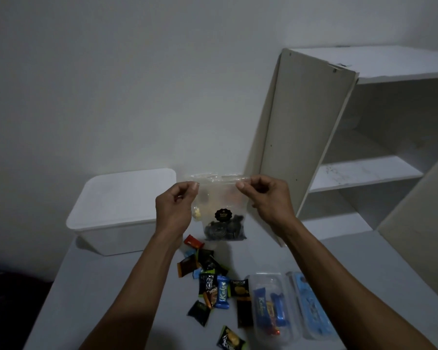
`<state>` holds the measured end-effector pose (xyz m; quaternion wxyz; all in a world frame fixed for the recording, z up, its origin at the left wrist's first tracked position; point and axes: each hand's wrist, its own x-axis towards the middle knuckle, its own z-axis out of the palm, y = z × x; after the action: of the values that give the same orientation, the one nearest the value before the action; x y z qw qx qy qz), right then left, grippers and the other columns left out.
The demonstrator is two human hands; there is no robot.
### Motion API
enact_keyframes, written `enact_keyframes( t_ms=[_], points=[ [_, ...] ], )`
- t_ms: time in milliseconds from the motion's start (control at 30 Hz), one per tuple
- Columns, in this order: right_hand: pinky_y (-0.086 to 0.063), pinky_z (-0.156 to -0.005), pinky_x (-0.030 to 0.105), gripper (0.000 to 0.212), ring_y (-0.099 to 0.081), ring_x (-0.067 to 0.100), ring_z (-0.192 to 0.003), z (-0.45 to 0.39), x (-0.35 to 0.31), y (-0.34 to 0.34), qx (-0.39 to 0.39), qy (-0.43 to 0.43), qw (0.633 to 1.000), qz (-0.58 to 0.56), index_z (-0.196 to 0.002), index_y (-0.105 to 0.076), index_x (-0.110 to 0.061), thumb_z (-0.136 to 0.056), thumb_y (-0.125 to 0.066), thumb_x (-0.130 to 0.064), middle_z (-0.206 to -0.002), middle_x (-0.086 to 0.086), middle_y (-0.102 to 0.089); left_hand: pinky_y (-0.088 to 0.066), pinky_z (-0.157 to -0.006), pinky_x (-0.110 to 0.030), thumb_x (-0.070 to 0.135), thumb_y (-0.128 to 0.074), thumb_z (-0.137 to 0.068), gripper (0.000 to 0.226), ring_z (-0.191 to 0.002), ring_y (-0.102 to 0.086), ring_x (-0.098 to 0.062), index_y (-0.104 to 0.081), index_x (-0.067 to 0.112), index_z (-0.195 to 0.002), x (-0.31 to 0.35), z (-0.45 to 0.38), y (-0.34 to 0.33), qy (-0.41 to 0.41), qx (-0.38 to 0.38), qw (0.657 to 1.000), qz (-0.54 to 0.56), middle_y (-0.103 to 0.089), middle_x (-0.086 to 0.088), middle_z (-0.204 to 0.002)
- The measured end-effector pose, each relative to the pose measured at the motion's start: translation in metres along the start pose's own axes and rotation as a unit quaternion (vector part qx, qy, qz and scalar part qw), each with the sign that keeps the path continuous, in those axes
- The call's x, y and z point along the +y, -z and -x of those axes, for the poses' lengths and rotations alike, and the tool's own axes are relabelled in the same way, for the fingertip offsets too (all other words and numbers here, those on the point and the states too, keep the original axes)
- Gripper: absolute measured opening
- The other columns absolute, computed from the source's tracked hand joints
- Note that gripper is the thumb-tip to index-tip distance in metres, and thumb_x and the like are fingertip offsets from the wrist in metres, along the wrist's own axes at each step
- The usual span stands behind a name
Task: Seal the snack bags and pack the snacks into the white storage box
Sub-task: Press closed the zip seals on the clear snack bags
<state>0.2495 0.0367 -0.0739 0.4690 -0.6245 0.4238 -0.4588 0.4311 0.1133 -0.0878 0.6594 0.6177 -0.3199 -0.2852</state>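
A clear snack bag (pixel 221 210) with a round black label and dark coiled sweets at its bottom hangs upright above the table. My left hand (pixel 176 208) pinches its top strip at the left end, and my right hand (pixel 266 198) pinches the right end. The white storage box (pixel 116 210) stands at the back left with its lid on. Several small wrapped snacks (pixel 213 281) lie scattered on the table below the bag. A second clear bag (pixel 271 309) with blue-wrapped snacks lies flat at the right front.
A blue packet in clear wrap (pixel 311 309) lies beside the flat bag. A white shelf unit (pixel 364 152) stands at the back right, its beige door (pixel 296 137) swung open close behind my right hand. The grey table (pixel 111 299) ends at the left, with dark floor beyond.
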Motion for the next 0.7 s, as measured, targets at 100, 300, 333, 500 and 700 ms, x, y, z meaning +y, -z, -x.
enact_keyframes(
  t_ms=[100,300,333,500,700],
  points=[
    [-0.055,-0.065,0.02,0.012,-0.064,0.006,-0.073,-0.003,0.013,0.004,0.01,-0.018,1.0,0.008,-0.088,-0.075,-0.011,-0.086,-0.073,-0.023,-0.086,0.007,-0.075,-0.048,-0.066,-0.007,0.022,-0.069,-0.089,0.005,-0.073,-0.061,0.004,-0.072,0.026,-0.088,-0.007,-0.001,-0.009,0.0,-0.011,1.0,0.006,-0.071,0.005,-0.086],
    [-0.058,-0.07,0.03,0.012,-0.068,0.009,-0.075,-0.015,0.063,0.015,0.025,-0.057,0.997,0.054,-0.088,-0.075,-0.015,-0.086,-0.072,-0.027,-0.082,-0.001,-0.074,-0.046,-0.069,-0.009,0.023,-0.071,-0.086,0.006,-0.079,-0.064,0.005,-0.074,0.024,-0.091,-0.051,-0.01,-0.034,0.061,-0.009,0.998,-0.013,-0.073,0.01,-0.087],
    [-0.056,-0.069,0.027,0.012,-0.067,0.006,-0.072,-0.019,0.073,0.017,0.029,-0.064,0.996,0.056,-0.087,-0.075,-0.015,-0.085,-0.073,-0.027,-0.08,-0.002,-0.074,-0.045,-0.066,-0.008,0.022,-0.071,-0.087,0.006,-0.076,-0.063,0.008,-0.074,0.023,-0.091,-0.06,-0.012,-0.04,0.073,-0.006,0.997,-0.016,-0.072,0.01,-0.087],
    [-0.059,-0.073,0.033,0.009,-0.069,0.011,-0.077,-0.06,0.114,0.02,0.027,-0.094,0.993,0.071,-0.086,-0.075,-0.019,-0.088,-0.072,-0.028,-0.08,-0.003,-0.074,-0.048,-0.066,-0.009,0.016,-0.07,-0.088,0.006,-0.067,-0.061,0.009,-0.074,0.02,-0.089,-0.092,-0.044,-0.073,0.069,0.009,0.997,-0.021,-0.071,0.007,-0.08],
    [-0.052,-0.065,0.025,0.01,-0.061,0.004,-0.066,-0.129,0.15,0.019,0.062,-0.093,0.992,0.051,-0.08,-0.074,-0.021,-0.089,-0.071,-0.022,-0.07,-0.009,-0.069,-0.052,-0.07,-0.02,0.018,-0.07,-0.089,0.005,-0.071,-0.062,-0.004,-0.073,0.022,-0.087,-0.119,-0.106,-0.117,0.071,0.024,0.996,-0.043,-0.069,0.008,-0.078]
  ],
)
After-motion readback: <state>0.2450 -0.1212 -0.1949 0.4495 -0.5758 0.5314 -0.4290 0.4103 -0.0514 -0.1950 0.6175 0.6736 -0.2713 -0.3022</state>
